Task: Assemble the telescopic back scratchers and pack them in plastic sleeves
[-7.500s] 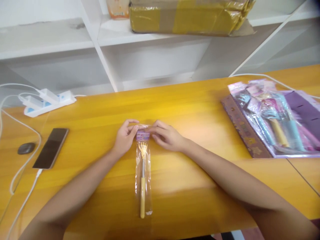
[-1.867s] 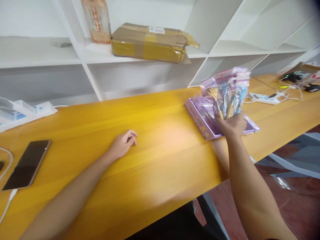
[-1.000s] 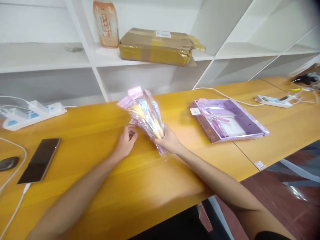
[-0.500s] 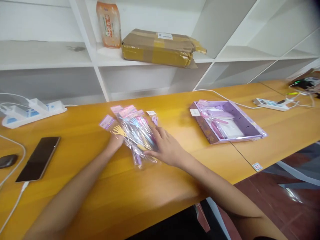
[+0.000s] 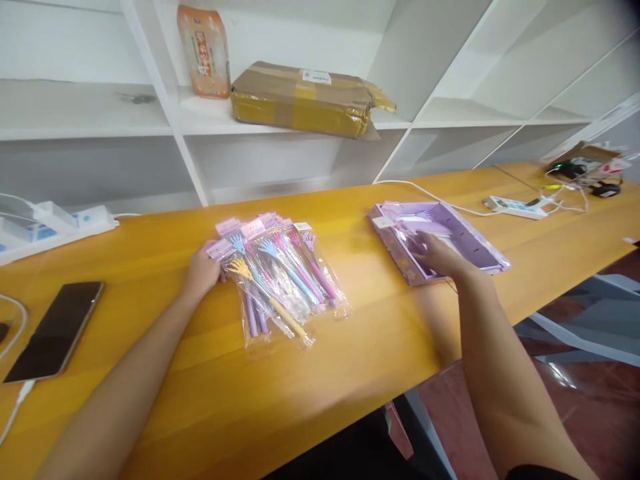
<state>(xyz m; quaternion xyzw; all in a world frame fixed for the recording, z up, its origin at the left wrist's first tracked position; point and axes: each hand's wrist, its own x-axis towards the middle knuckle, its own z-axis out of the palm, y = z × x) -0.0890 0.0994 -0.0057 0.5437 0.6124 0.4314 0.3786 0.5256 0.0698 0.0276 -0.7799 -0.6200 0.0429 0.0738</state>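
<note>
Several back scratchers in clear plastic sleeves with pink and purple header cards lie fanned out on the table, among them a yellow back scratcher. At the left edge of this pile is my left hand, fingers curled beside a header card; what they hold, if anything, is hidden. My right hand reaches into the left side of a shallow purple box, its fingers apart. Under and behind those fingers lie packaged purple back scratchers, partly covered by the hand.
A phone on a charging cable lies at the left, below a white power strip. Another power strip with cables sits at the right. Behind the table, white shelves hold a taped carton and an orange pouch.
My right hand has left the pile and moved right into the purple box. My left hand has shifted out to the pile's left edge. The packaged back scratchers now lie more spread out.
</note>
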